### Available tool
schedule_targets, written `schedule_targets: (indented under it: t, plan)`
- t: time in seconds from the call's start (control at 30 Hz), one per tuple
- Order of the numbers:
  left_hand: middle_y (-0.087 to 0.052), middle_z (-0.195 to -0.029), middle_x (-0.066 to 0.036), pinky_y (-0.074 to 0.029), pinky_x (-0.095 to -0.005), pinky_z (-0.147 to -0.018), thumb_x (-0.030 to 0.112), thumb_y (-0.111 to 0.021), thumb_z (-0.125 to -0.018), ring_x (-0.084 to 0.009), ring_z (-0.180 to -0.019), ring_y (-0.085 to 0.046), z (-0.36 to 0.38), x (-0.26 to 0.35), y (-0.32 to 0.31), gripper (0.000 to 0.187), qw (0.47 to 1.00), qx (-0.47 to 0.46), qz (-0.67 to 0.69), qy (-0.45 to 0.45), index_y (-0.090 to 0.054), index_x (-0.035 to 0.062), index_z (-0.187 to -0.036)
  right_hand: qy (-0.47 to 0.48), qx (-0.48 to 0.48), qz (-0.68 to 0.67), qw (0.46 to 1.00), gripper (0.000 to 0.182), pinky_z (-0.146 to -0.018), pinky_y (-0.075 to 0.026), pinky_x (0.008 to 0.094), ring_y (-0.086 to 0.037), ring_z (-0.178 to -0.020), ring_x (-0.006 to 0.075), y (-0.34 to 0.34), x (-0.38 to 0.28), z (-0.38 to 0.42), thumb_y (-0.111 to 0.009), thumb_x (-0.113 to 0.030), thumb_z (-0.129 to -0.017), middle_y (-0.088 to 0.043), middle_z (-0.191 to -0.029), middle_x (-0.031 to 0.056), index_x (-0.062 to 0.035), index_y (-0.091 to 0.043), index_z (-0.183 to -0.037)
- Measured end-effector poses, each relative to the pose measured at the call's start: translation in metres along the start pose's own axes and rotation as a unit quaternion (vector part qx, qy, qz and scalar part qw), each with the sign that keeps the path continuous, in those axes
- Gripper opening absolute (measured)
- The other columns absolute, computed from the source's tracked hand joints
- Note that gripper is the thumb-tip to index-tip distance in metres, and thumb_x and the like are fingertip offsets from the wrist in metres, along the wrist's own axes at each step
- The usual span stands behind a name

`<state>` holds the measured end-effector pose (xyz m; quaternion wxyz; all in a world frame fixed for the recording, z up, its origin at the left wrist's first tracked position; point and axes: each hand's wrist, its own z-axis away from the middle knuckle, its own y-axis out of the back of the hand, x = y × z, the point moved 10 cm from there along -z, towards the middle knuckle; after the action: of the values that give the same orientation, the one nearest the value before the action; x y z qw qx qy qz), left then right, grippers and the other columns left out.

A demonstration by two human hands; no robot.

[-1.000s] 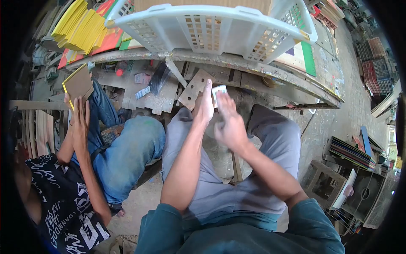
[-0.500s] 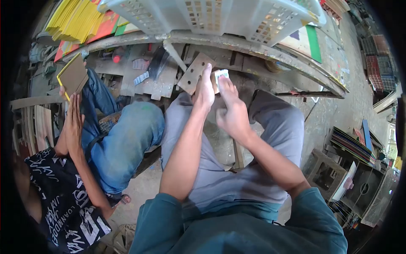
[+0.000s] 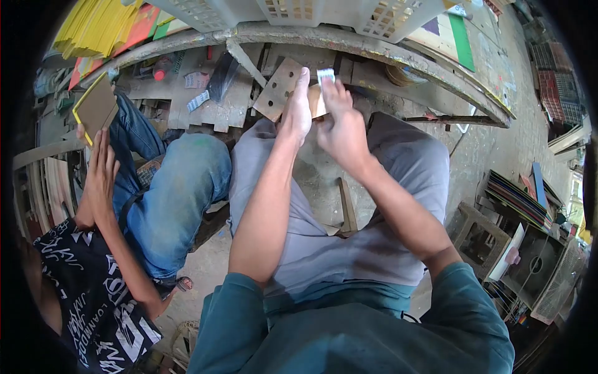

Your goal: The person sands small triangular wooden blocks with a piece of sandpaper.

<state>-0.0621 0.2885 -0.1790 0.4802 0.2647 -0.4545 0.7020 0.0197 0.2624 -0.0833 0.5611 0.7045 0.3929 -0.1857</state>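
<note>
A flat brown wooden board with several dark holes point(image 3: 277, 90) juts out to the left of my left hand point(image 3: 298, 112). That hand grips the board, its thumb pointing up and its other fingers mostly hidden. Beside it, my right hand point(image 3: 342, 128), a little blurred, is closed on a small folded piece of sandpaper point(image 3: 325, 76), white with printed marks. The sandpaper is at the board's right side, where a strip of pale wood point(image 3: 316, 100) shows between my hands. Whether it touches the wood there is hidden by my fingers.
A worn bench rail point(image 3: 317, 34) runs ahead, bearing a white plastic basket point(image 3: 243, 15) and yellow sheets point(image 3: 93, 28). To the left, a seated co-worker's hands point(image 3: 103, 159) hold a yellow-edged brown board point(image 3: 96, 109). A wooden stool point(image 3: 479, 237) stands right.
The view has tilted, so the bench and basket sit higher. My right hand and the sandpaper have slid forward a little relative to my left hand, which still holds the board.
</note>
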Motion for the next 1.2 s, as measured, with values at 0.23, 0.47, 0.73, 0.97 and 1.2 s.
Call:
schedule_targets:
  t: [0.23, 0.47, 0.73, 0.97, 1.2]
  plan:
    - [-0.058, -0.118, -0.012, -0.041, -0.0343, -0.093, 0.068, -0.030, -0.089, -0.0186, -0.106, -0.057, -0.006, 0.000, -0.004, 0.080, 1.000, -0.020, 0.010, -0.019, -0.048, -0.0011, -0.126, 0.017, -0.012, 0.041, 0.999, 0.070, -0.108, -0.031, 0.0445, -0.040, -0.127, 0.0397, -0.001, 0.001, -0.008, -0.044, 0.015, -0.062, -0.047, -0.130, 0.0259, 0.0022, -0.045, -0.131]
    - [-0.061, -0.111, -0.010, -0.043, -0.0322, -0.091, 0.069, -0.032, -0.088, -0.0174, -0.102, -0.059, -0.007, -0.003, 0.014, 0.078, 1.000, 0.011, -0.007, 0.016, -0.054, 0.0012, -0.120, 0.033, -0.022, 0.001, 0.999, 0.069, -0.109, -0.029, 0.0447, -0.042, -0.125, 0.0407, -0.003, -0.010, 0.016, -0.041, 0.016, -0.064, -0.048, -0.130, 0.0251, 0.0003, -0.046, -0.131]
    - [-0.063, -0.107, -0.010, -0.045, -0.0307, -0.089, 0.068, -0.031, -0.089, -0.0174, -0.098, -0.060, -0.006, 0.003, 0.018, 0.077, 0.999, 0.026, -0.040, 0.013, -0.057, 0.0007, -0.116, 0.013, -0.029, -0.013, 0.999, 0.060, -0.108, -0.031, 0.0460, -0.045, -0.124, 0.0380, -0.003, -0.016, 0.019, -0.043, 0.016, -0.070, -0.048, -0.130, 0.0241, -0.0009, -0.051, -0.128]
    - [-0.063, -0.100, -0.008, -0.046, -0.0318, -0.087, 0.067, -0.031, -0.090, -0.0159, -0.094, -0.060, -0.001, 0.010, 0.012, 0.075, 0.999, 0.012, 0.032, 0.006, -0.058, 0.0012, -0.113, 0.037, -0.009, -0.004, 0.999, 0.056, -0.108, -0.031, 0.0451, -0.044, -0.126, 0.0359, 0.001, -0.023, 0.021, -0.044, 0.015, -0.076, -0.051, -0.129, 0.0206, -0.0050, -0.054, -0.127]
    - [-0.063, -0.087, -0.004, -0.044, -0.0246, -0.069, 0.079, -0.021, -0.083, -0.0113, -0.078, -0.057, -0.002, 0.004, -0.011, 0.092, 0.993, -0.102, -0.050, 0.026, -0.061, 0.0002, -0.107, -0.006, 0.064, 0.054, 0.996, 0.056, -0.106, -0.036, 0.0372, -0.049, -0.123, 0.0287, 0.026, 0.028, -0.024, -0.042, 0.017, -0.074, -0.055, -0.125, 0.0185, -0.0050, -0.055, -0.124]
